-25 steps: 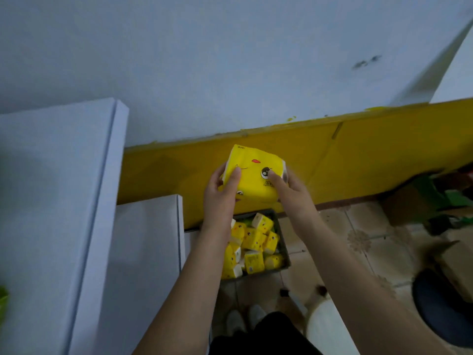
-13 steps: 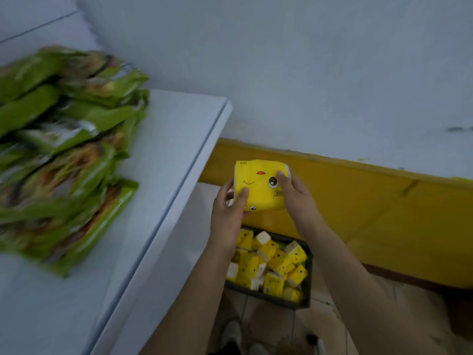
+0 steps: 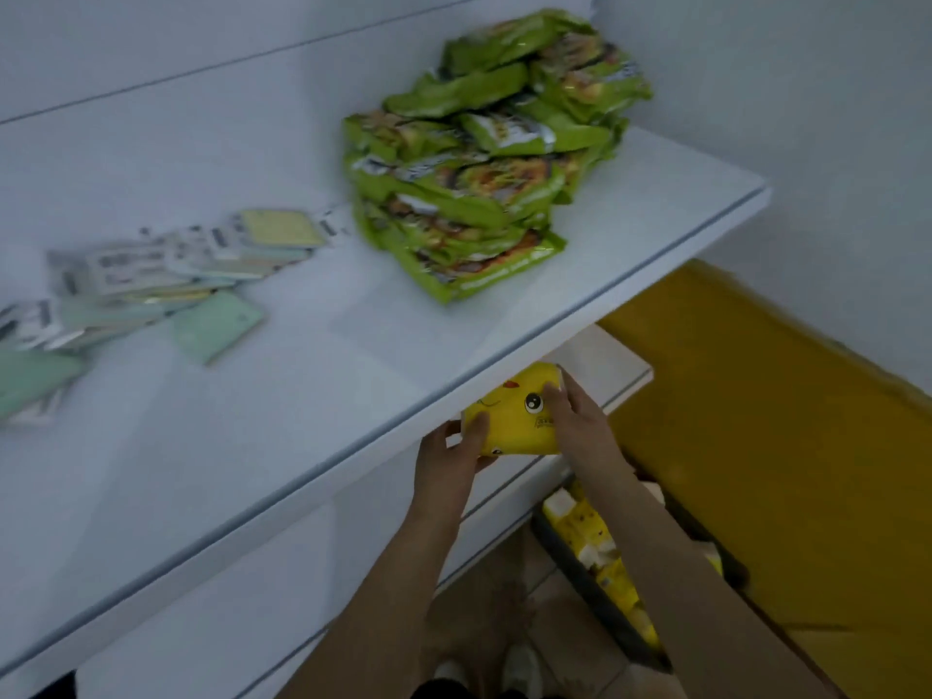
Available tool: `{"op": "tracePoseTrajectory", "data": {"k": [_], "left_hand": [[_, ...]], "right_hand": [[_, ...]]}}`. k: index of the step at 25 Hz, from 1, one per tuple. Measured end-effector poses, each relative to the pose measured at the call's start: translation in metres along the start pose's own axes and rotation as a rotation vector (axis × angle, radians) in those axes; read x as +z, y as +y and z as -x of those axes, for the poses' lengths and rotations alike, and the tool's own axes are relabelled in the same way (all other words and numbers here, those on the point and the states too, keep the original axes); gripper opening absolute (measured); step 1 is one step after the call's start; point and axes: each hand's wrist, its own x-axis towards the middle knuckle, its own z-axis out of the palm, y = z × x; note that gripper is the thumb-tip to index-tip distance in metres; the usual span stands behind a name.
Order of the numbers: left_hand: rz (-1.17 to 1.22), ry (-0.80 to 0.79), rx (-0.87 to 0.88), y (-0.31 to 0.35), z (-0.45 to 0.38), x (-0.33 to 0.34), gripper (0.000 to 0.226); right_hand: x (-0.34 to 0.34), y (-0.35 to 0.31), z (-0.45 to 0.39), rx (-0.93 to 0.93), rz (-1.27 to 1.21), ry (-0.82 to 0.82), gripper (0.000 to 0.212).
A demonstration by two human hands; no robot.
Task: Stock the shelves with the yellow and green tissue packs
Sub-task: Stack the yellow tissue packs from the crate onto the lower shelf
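A yellow tissue pack (image 3: 514, 421) with a cartoon face is held between both hands, its top edge tucked under the front lip of the upper white shelf (image 3: 454, 355). My left hand (image 3: 451, 459) grips its lower left corner, and my right hand (image 3: 580, 421) grips its right side. Beneath the pack lies the lower white shelf (image 3: 605, 365). On the floor, partly behind my right forearm, a dark crate (image 3: 590, 592) holds several more yellow packs.
A pile of green packets (image 3: 484, 158) sits at the right end of the upper shelf. Flat pale green and white packets (image 3: 166, 280) lie spread along its left part. A yellow wall panel (image 3: 787, 446) runs to the right. My shoes (image 3: 519, 668) stand on the tiled floor.
The view has swung left, bringing the upper shelf into full sight. Both hands have carried the yellow pack left, from in front of the yellow panel to under the upper shelf's edge.
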Motion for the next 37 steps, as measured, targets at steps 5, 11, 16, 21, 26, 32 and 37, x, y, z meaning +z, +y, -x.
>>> {"op": "tracePoseTrajectory", "data": {"k": [5,11,16,21,26,32,37], "left_hand": [[0.09,0.224,-0.041,-0.012,0.026,-0.097,0.033],[0.176,0.434,-0.005,-0.045,0.088,-0.214,0.039],[0.259,0.676,-0.003,-0.077,0.153,-0.271,0.036],[0.341,0.874,-0.067,-0.111,0.21,-0.294,0.035],[0.363,0.914,-0.098,-0.132,0.244,-0.302,0.034],[0.403,0.939,-0.133,-0.14,0.258,-0.313,0.037],[0.351,0.892,-0.123,-0.141,0.257,-0.332,0.029]], "right_hand": [[0.089,-0.007,0.037,-0.031,0.156,-0.212,0.04],[0.186,0.015,0.098,-0.041,0.327,-0.521,0.04],[0.246,0.042,0.143,-0.069,0.436,-0.847,0.053],[0.284,0.069,0.187,-0.132,0.572,-1.093,0.054],[0.292,0.09,0.214,-0.221,0.654,-1.196,0.055],[0.297,0.099,0.232,-0.232,0.645,-1.221,0.053],[0.309,0.104,0.24,-0.252,0.644,-1.185,0.052]]}}
